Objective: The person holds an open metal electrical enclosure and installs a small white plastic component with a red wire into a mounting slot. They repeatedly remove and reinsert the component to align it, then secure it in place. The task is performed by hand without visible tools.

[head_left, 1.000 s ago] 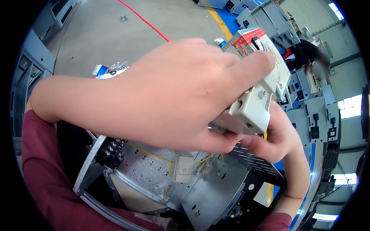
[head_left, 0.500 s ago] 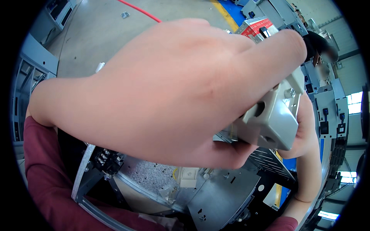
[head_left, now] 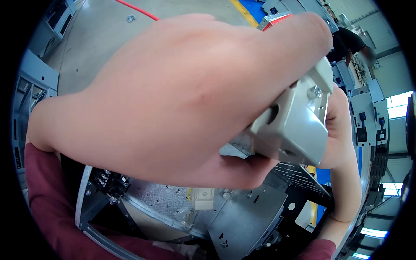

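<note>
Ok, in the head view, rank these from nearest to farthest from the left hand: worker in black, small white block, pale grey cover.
1. Pale grey cover: in the grip of the left hand, on its right side.
2. Small white block: below the hand, lower middle of the picture.
3. Worker in black: far off in the background, upper right.

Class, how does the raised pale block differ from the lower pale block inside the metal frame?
The left hand holds the raised block; the lower block sits in the metal frame. The raised block appears larger and tilted; the lower block, smaller and straighter. Both are pale.
</note>
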`<state>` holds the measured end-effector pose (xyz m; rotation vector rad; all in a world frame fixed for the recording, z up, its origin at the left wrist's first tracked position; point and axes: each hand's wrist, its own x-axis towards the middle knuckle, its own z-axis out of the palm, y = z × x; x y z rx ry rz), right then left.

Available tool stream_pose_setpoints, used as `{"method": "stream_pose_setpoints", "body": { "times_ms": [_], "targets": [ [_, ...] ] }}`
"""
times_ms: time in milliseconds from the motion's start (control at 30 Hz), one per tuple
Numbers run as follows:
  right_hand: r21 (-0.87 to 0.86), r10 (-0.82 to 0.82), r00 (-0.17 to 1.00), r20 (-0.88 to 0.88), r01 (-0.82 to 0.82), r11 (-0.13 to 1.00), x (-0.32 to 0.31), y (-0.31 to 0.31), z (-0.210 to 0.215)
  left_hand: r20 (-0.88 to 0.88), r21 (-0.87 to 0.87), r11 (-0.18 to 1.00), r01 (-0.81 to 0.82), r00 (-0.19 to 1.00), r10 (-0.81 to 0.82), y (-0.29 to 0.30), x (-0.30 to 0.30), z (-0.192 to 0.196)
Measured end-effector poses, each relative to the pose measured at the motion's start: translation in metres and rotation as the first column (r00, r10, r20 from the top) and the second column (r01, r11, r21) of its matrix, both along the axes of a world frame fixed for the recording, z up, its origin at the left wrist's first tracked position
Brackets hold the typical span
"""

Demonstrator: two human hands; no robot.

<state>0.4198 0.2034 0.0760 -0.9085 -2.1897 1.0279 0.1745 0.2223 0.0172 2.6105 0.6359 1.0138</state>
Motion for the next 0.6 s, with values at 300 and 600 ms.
{"method": "stream_pose_setpoints", "body": {
  "times_ms": [300,600],
  "targets": [
    [-0.042,-0.098,0.995,-0.019,0.097,0.994,-0.012,-0.010,-0.008,0.004,-0.010,0.999,0.032,0.999,-0.032,0.005,0.009,-0.007],
    [-0.040,-0.049,0.997,0.055,0.052,0.998,-0.008,-0.006,-0.005,-0.006,-0.010,0.999,0.032,0.999,-0.032,0.006,0.011,-0.006]
  ]
}}
